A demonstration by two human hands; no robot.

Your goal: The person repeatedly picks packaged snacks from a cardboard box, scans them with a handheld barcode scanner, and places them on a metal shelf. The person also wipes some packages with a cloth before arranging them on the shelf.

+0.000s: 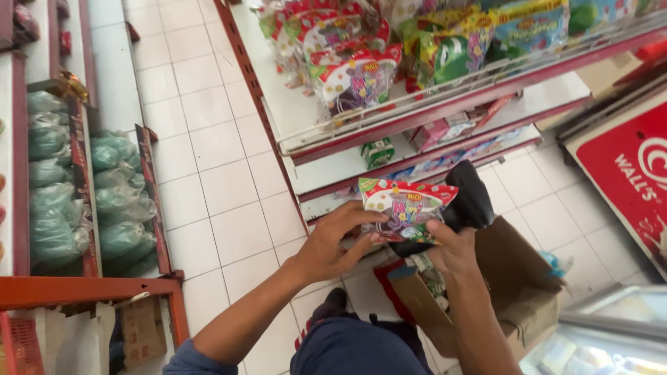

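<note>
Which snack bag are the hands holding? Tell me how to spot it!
Find the red-edged shelf rack, then look below it, above the open cardboard box. The snack bag, red, green and white, is the only one off the shelves, pinched between the left hand and right hand.

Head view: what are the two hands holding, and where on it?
Both hold one red, white and green printed snack packet: left hand on its lower left edge, right hand at its lower right corner.
</note>
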